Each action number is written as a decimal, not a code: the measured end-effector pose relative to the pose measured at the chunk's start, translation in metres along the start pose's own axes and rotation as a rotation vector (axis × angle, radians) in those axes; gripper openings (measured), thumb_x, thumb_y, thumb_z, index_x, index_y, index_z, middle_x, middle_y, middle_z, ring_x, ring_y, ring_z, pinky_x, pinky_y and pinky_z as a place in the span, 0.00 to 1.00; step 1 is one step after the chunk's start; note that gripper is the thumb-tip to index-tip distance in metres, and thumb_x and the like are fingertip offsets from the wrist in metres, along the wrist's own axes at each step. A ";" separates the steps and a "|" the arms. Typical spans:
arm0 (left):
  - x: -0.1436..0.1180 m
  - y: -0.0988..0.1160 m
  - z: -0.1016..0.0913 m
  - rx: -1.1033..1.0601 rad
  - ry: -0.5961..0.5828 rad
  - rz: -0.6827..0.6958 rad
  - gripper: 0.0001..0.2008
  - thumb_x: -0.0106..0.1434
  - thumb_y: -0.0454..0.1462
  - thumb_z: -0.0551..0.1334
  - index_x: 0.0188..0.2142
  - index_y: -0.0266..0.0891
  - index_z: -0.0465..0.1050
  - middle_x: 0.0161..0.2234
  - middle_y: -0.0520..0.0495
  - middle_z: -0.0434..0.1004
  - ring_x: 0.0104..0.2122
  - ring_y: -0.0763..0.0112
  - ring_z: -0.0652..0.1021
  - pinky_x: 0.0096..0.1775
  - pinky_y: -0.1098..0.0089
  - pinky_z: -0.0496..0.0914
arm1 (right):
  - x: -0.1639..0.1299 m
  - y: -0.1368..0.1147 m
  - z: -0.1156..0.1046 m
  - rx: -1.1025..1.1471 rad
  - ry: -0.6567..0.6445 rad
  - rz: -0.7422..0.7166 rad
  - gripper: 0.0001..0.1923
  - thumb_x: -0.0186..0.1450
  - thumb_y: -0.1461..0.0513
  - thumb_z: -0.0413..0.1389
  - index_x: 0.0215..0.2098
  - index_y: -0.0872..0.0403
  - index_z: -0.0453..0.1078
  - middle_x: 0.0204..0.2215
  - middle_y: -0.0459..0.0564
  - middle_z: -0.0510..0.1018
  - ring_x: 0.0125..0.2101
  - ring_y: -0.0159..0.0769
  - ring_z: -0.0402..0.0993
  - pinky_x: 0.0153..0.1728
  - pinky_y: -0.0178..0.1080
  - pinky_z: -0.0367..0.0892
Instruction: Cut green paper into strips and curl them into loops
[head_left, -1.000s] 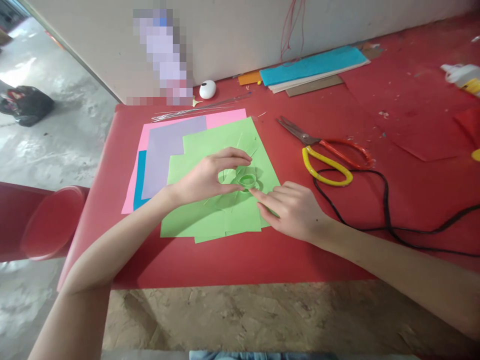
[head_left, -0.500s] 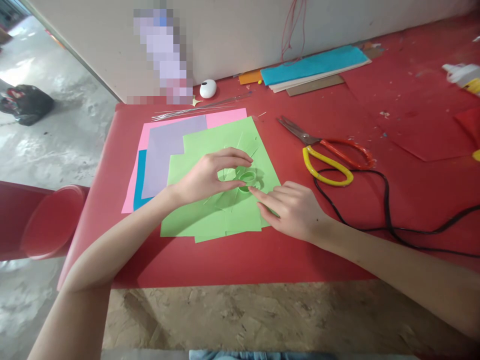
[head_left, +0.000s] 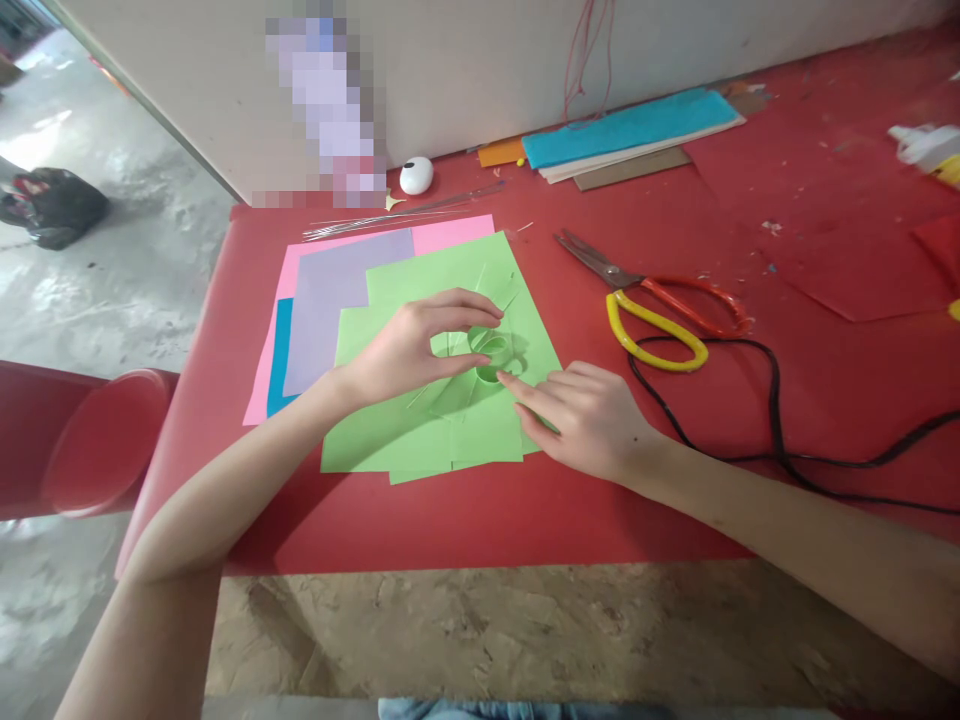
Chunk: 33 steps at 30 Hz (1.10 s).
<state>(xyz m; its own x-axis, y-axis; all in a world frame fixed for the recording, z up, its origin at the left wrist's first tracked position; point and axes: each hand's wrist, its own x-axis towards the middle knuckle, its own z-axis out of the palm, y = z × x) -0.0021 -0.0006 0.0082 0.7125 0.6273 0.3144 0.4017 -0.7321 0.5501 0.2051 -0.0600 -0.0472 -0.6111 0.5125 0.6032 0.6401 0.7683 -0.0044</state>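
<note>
A stack of green sheets [head_left: 375,440] is laid on the red table cover [head_left: 487,530]. On the right half of the stack, small green paper loops [head_left: 489,376] are positioned, with thin strips [head_left: 416,399] scattered around them. Above the stack, the left hand [head_left: 420,345] is arched: its thumb and fingers are spread apart in a C beside the loops, with nothing pinched between them (whether the thumb tip is in contact with a loop cannot be told). At the stack's right edge, the right hand [head_left: 581,420] is held low; its index finger is extended to the nearer loop, the thumb is set apart below, and the remaining fingers are curled in. A lilac sheet [head_left: 322,300], a blue sheet [head_left: 281,345] and a pink sheet [head_left: 454,234] are exposed left of and behind the stack. Metal wires [head_left: 337,229] are laid behind it. To its right, scissors [head_left: 616,277] are placed with blades nearly closed, and a black cord [head_left: 775,410] is looped near their handles.
</note>
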 end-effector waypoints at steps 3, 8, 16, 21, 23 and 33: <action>0.000 0.000 0.000 -0.003 -0.002 -0.012 0.12 0.58 0.36 0.64 0.42 0.36 0.72 0.45 0.42 0.74 0.45 0.69 0.75 0.47 0.68 0.72 | 0.000 0.000 0.000 0.001 0.005 0.002 0.13 0.60 0.69 0.52 0.42 0.62 0.73 0.15 0.42 0.73 0.18 0.29 0.65 0.24 0.36 0.56; 0.000 0.001 -0.001 0.011 0.007 -0.019 0.12 0.58 0.36 0.63 0.42 0.35 0.73 0.45 0.42 0.75 0.45 0.69 0.75 0.45 0.69 0.73 | 0.000 0.000 0.001 -0.001 0.001 -0.004 0.14 0.60 0.69 0.52 0.43 0.63 0.73 0.15 0.42 0.72 0.18 0.29 0.65 0.24 0.36 0.57; 0.001 0.001 -0.001 -0.006 0.013 -0.044 0.12 0.58 0.35 0.63 0.42 0.36 0.72 0.45 0.42 0.75 0.44 0.70 0.75 0.43 0.70 0.74 | -0.001 0.001 0.000 -0.007 -0.003 -0.003 0.14 0.60 0.68 0.52 0.43 0.63 0.73 0.15 0.41 0.72 0.18 0.29 0.65 0.24 0.36 0.57; 0.001 0.001 0.000 -0.015 0.020 -0.045 0.12 0.58 0.35 0.64 0.42 0.36 0.73 0.45 0.42 0.75 0.44 0.70 0.75 0.42 0.71 0.75 | 0.000 0.000 0.000 0.001 -0.005 -0.004 0.14 0.60 0.69 0.52 0.43 0.63 0.73 0.15 0.42 0.72 0.18 0.29 0.65 0.24 0.36 0.57; 0.000 0.000 0.000 -0.028 0.019 -0.041 0.12 0.57 0.35 0.64 0.42 0.36 0.73 0.45 0.42 0.74 0.44 0.70 0.75 0.43 0.71 0.75 | 0.000 0.000 0.000 -0.001 -0.008 -0.003 0.14 0.61 0.69 0.51 0.43 0.62 0.73 0.15 0.42 0.72 0.18 0.29 0.65 0.24 0.36 0.57; -0.001 0.000 -0.001 -0.091 -0.005 -0.042 0.16 0.55 0.37 0.66 0.44 0.37 0.72 0.47 0.42 0.73 0.46 0.69 0.74 0.45 0.69 0.74 | 0.000 0.001 0.001 0.001 0.005 0.002 0.12 0.60 0.69 0.53 0.40 0.62 0.74 0.14 0.42 0.72 0.18 0.29 0.65 0.23 0.37 0.56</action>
<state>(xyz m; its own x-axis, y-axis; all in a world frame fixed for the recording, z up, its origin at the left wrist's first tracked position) -0.0032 -0.0008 0.0093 0.6987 0.6558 0.2859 0.3776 -0.6776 0.6311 0.2054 -0.0594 -0.0480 -0.6079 0.5119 0.6070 0.6407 0.7677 -0.0058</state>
